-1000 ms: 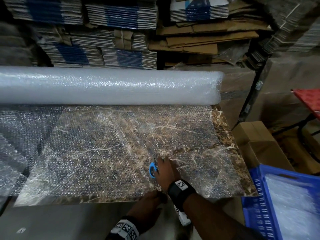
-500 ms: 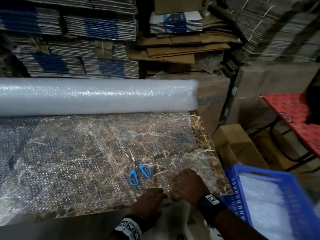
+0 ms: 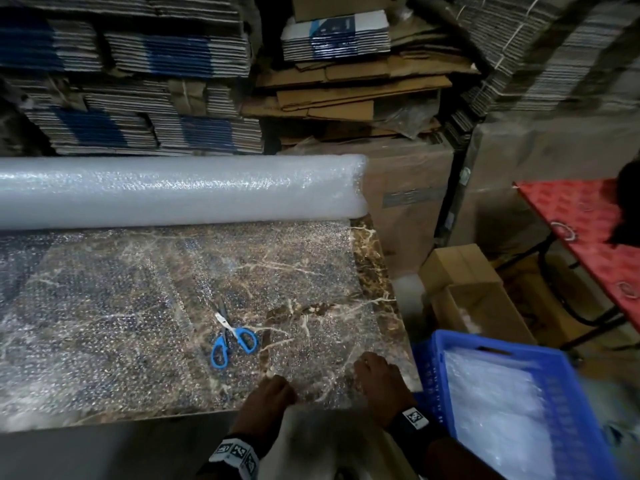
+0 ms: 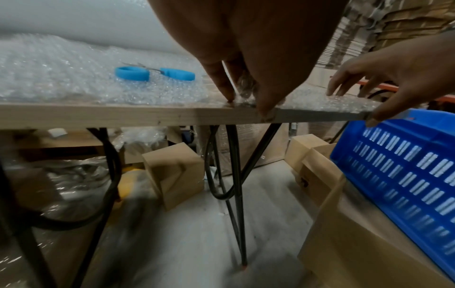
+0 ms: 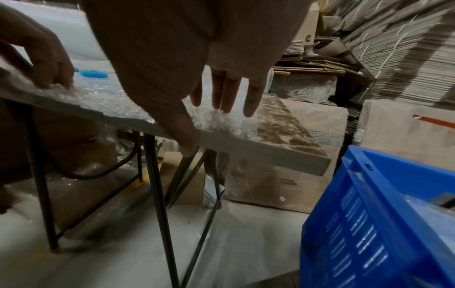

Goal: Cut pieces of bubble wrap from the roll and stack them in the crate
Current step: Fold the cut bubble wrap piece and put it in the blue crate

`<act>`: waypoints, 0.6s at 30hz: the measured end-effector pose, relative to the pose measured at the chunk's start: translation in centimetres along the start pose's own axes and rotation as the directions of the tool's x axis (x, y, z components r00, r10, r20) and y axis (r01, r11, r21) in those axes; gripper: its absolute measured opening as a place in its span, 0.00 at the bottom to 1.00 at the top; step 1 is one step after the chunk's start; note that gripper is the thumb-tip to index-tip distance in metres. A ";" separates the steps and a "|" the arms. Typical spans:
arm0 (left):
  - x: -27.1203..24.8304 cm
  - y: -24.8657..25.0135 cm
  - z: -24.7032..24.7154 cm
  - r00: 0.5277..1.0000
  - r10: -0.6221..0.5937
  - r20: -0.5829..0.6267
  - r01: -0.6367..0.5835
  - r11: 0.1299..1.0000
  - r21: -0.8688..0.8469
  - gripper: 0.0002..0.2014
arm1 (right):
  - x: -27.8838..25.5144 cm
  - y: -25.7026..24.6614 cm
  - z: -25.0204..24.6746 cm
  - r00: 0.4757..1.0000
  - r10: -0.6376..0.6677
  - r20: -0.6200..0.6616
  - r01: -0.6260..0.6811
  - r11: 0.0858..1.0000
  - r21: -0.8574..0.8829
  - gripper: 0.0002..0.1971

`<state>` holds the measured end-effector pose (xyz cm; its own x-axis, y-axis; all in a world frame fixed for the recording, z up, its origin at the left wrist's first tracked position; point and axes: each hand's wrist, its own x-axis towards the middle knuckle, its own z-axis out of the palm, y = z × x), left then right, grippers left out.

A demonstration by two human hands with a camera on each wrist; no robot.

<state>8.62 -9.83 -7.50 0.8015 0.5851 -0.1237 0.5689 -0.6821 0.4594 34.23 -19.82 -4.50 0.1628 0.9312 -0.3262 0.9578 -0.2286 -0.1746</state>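
A long roll of bubble wrap (image 3: 173, 192) lies across the back of the marble-patterned table (image 3: 377, 271), with its sheet (image 3: 121, 323) spread toward me. Blue-handled scissors (image 3: 235, 341) lie loose on the sheet. At the near table edge my left hand (image 3: 277, 386) pinches the sheet's edge (image 4: 242, 99) between thumb and fingers. To its right, my right hand (image 3: 374, 368) lays straight fingers (image 5: 221, 101) on the wrap, its thumb hanging down over the table edge. The blue crate (image 3: 485, 344) at the lower right holds bubble wrap pieces (image 3: 495, 410).
Open cardboard boxes (image 3: 464, 271) stand on the floor between table and crate. A red table (image 3: 588, 230) is at the far right. Stacks of flattened cartons (image 3: 138, 98) rise behind the roll. Black folding legs (image 4: 236, 175) and more boxes sit under the table.
My right hand let go of the scissors, left them on the sheet and moved right to the sheet's near edge. The left hand stays at the edge.
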 end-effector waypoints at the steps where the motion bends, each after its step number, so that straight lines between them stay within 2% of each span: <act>1: 0.1 0.2 0.0 1.000 -0.026 0.013 0.026 1.000 0.015 0.20 | 0.0 0.3 -0.3 0.999 -0.033 0.004 0.033 0.999 0.001 0.22; 5: 0.3 1.7 -0.9 0.992 -0.124 0.025 0.123 0.992 0.033 0.13 | -0.6 2.1 -1.2 0.988 -0.151 0.016 0.149 0.985 0.087 0.26; 8: 0.2 2.7 -1.7 0.973 -0.231 0.016 0.232 0.971 -0.058 0.07 | -0.3 3.8 -1.3 0.974 -0.225 -0.008 0.223 0.959 0.172 0.17; 12: 0.6 3.1 -2.7 0.929 -0.371 0.013 0.367 0.913 -0.175 0.05 | 1.0 5.2 -2.5 0.983 -0.182 -0.009 0.175 0.931 0.321 0.09; 18: 2.6 2.6 -4.0 0.897 -0.441 -0.024 0.412 0.855 -0.316 0.07 | 3.6 6.4 -3.2 0.997 -0.063 -0.033 0.071 0.857 0.511 0.08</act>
<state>11.45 -8.32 -3.11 0.4634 0.8365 -0.2923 0.7580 -0.2033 0.6197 41.70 -17.01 -3.85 0.1102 0.9525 -0.2840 0.7107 -0.2752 -0.6475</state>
